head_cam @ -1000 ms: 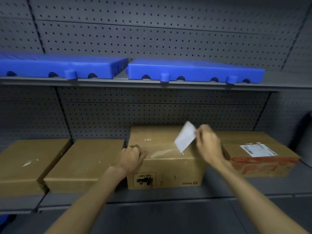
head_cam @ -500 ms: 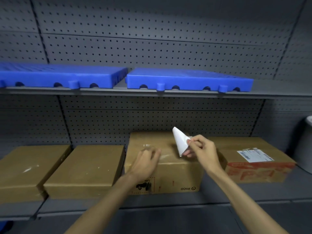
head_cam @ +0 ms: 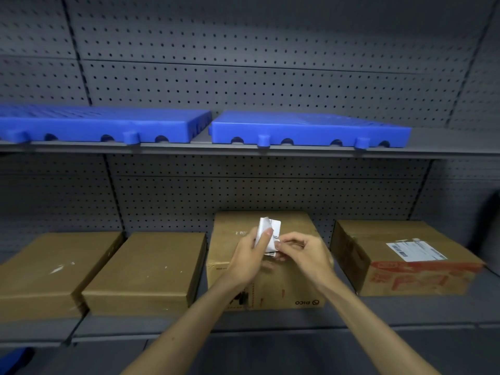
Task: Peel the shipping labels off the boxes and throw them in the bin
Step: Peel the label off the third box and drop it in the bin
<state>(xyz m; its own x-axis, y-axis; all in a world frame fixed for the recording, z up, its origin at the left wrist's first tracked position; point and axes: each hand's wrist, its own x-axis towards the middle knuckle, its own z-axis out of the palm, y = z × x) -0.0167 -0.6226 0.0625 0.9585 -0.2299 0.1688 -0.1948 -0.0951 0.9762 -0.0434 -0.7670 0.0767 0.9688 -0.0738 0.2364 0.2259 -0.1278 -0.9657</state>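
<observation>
A peeled white shipping label is crumpled between both hands, above the middle cardboard box on the lower shelf. My left hand grips its left side with the thumb across the paper. My right hand pinches its lower right edge. Right of that box stands another cardboard box with red print and a white label still stuck on top. Two flat cardboard boxes lie to the left, with only small white scraps on them. No bin is in view.
The boxes rest on a grey metal shelf backed by pegboard. Two blue plastic pallets lie on the shelf above. A dark rounded object sits at the far right edge.
My left hand left the box top and joined the right hand on the label. The label, flat and lifted a second ago, is now folded and crumpled between both hands.
</observation>
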